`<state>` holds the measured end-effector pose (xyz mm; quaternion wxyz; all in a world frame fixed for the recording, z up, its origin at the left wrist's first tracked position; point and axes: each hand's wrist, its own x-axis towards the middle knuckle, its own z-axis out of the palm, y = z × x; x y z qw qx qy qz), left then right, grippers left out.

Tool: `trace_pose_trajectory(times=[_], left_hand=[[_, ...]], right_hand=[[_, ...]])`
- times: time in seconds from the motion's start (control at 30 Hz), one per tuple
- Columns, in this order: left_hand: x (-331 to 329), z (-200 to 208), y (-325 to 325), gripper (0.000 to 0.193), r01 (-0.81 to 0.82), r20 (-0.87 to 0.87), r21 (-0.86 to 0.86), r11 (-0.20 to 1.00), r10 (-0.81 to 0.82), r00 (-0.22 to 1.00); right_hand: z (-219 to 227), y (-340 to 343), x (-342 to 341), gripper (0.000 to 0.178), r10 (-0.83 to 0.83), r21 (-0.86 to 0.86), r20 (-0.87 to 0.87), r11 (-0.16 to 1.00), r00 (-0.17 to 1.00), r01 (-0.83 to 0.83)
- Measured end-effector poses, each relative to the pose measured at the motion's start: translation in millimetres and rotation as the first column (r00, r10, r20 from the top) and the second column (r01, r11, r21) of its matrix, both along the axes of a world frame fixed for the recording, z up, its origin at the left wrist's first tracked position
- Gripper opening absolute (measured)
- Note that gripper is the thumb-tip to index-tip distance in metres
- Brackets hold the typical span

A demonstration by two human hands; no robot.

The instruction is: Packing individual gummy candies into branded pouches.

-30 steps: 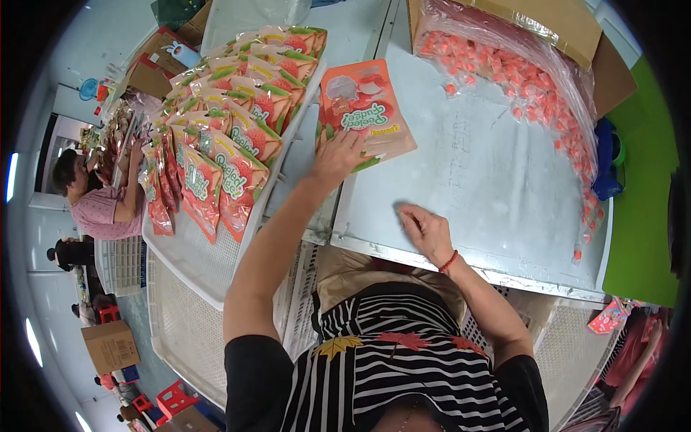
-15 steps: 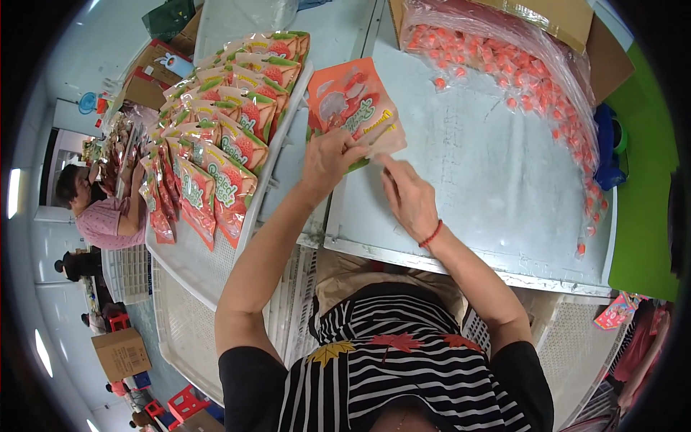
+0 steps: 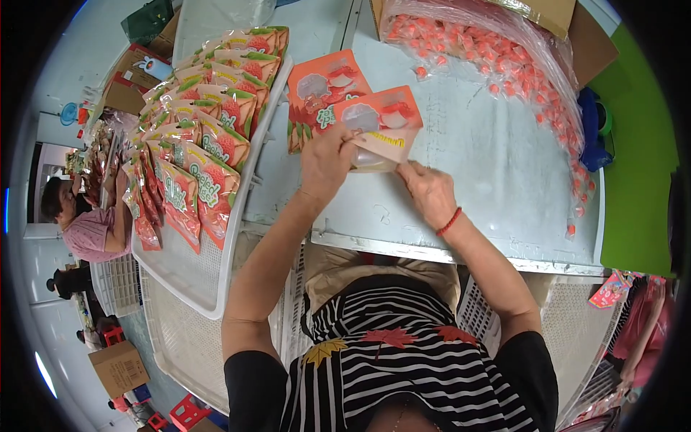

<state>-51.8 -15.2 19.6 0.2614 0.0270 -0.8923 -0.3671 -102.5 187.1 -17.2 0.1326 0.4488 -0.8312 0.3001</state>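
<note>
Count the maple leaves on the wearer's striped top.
3: a yellow leaf on the wearer's left, a red leaf in the middle, a second red leaf on the right. Others may be hidden.

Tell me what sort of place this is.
Probably a sweets-packing workroom: wrapped red sweets are heaped on the worktable, plump printed pouches crowd a white tray, and the left hand holds a similar pouch.

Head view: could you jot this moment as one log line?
left hand: holds flat red plastic pouch | right hand: at pouch's near right corner | beyond: similar flat pouch | left: white perforated plastic tray, plump printed pouches
</note>
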Motion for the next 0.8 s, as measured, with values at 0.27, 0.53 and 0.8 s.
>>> trace_pose_trajectory(times=[0.27, 0.53, 0.8], left_hand=[[20.4, -10.6, 63.6, 0.039, 0.093, 0.019, -0.656, 0.749, -0.108, 0.994], [21.7, -12.2, 106.5, 0.037, 0.171, -0.030, -0.473, 0.864, -0.210, 0.977], [25.2, 2.3, 121.5, 0.046, 0.268, -0.141, -0.345, 0.899, -0.332, 0.933]], right_hand=[[8.1, 26.0, -22.9, 0.022, 0.552, -0.388, 0.739, 0.818, -0.387, 0.425], [3.7, 30.3, 6.7, 0.030, 0.778, -0.493, 0.573, 0.578, -0.257, 0.650], [-4.5, 42.4, 0.1, 0.031, 0.641, -0.460, 0.715, 0.732, -0.279, 0.503]])
